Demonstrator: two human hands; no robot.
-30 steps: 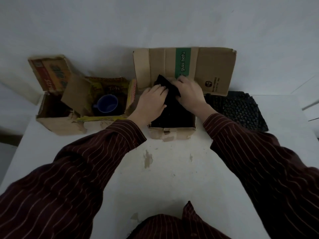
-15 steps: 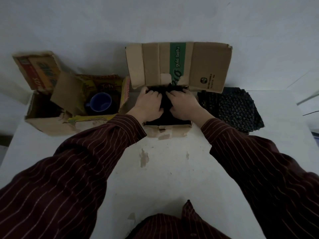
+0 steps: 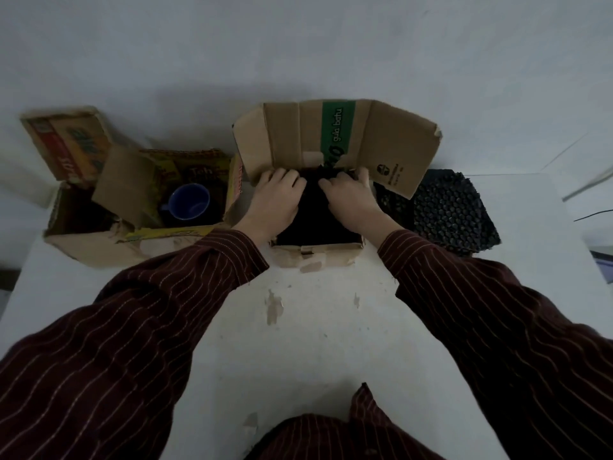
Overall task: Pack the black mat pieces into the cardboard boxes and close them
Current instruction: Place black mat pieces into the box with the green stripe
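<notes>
the black mat piece (image 3: 318, 214) lies inside the open cardboard box (image 3: 316, 255) at the table's (image 3: 318, 327) far edge. the left hand (image 3: 277, 202) and right hand (image 3: 348, 202) press flat on it, fingers spread. more mat pieces (image 3: 447, 212) sit just right.

Dim, even light. A plain pale wall (image 3: 298, 44) stands behind a white worktop (image 3: 315, 343), whose surface is chipped in several spots near its centre. A thin dark cable (image 3: 593, 215) crosses at far right.
</notes>
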